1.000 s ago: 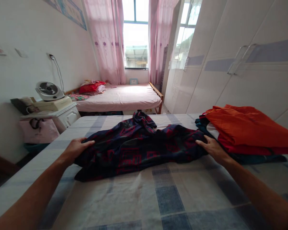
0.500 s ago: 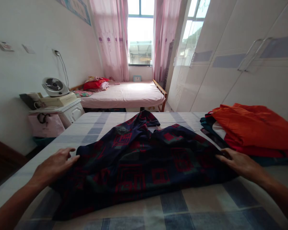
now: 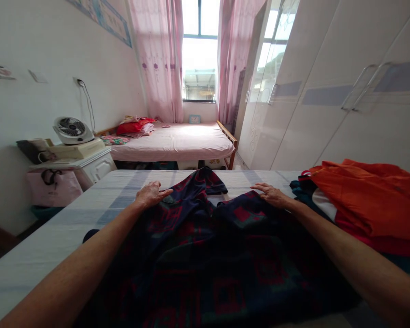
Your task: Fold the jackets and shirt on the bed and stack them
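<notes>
A dark navy shirt (image 3: 198, 237) with red and green square patterns lies spread on the bed, its collar (image 3: 216, 186) at the far end. At its upper left edge is my left hand (image 3: 151, 195), fingers forward and thumb apart, near the cloth. My right hand (image 3: 272, 196) rests at the upper right shoulder area with fingers stretched out toward the collar. Neither hand visibly grips the fabric. My forearms cover parts of both sides of the shirt, and its near edge runs out of view.
A pile of folded clothes, orange on top (image 3: 372, 200), lies on the right of the checked bedsheet (image 3: 119, 200). Behind stand a pink-covered bed (image 3: 187, 141) and a cabinet with a fan (image 3: 73, 130) at left. A white wardrobe (image 3: 314, 109) lines the right.
Both hands have let go of the shirt's sides and moved inward and forward to its upper part. The shirt's lower part has come nearer to me.
</notes>
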{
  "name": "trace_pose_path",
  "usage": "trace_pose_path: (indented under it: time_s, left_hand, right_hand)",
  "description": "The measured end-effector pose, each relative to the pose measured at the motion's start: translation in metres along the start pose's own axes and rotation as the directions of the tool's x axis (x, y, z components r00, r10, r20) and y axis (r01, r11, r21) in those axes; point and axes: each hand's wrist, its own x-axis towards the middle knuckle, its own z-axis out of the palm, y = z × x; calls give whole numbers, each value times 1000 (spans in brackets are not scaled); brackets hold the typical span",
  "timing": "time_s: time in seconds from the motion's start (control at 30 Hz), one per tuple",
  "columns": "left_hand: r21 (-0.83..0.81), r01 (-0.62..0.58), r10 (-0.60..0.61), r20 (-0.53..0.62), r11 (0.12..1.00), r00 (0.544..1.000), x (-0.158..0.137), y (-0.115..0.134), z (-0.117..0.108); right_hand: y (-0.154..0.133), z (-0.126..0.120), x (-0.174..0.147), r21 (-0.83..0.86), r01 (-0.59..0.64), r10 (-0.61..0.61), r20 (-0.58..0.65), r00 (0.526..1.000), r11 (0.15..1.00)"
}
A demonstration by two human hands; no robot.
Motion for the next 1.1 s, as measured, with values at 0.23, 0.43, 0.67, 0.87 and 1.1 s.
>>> trace_pose_path:
  time_s: [0.23, 0.43, 0.67, 0.87, 1.1]
  left_hand:
    - [-8, -78, 78, 11, 997, 997, 11, 5, 8]
    - [-86, 34, -56, -276, 996, 960, 7, -22, -8]
    - [-106, 152, -169, -171, 983, 971, 15, -33, 15]
    - [-115, 132, -133, -1, 984, 991, -23, -77, -10]
    - [-168, 118, -77, 230, 979, 970, -104, -98, -30]
  right_hand:
    - [-9, 3, 9, 118, 87, -99, 96, 990, 989]
    - [28, -17, 2, 151, -203, 226, -154, 962, 968]
    - [55, -4, 3, -78, -485, 462, -205, 863, 871]
    - [17, -24, -38, -137, -254, 214, -253, 943, 958]
    - [-5, 5, -126, -149, -96, 55, -260, 964, 984]
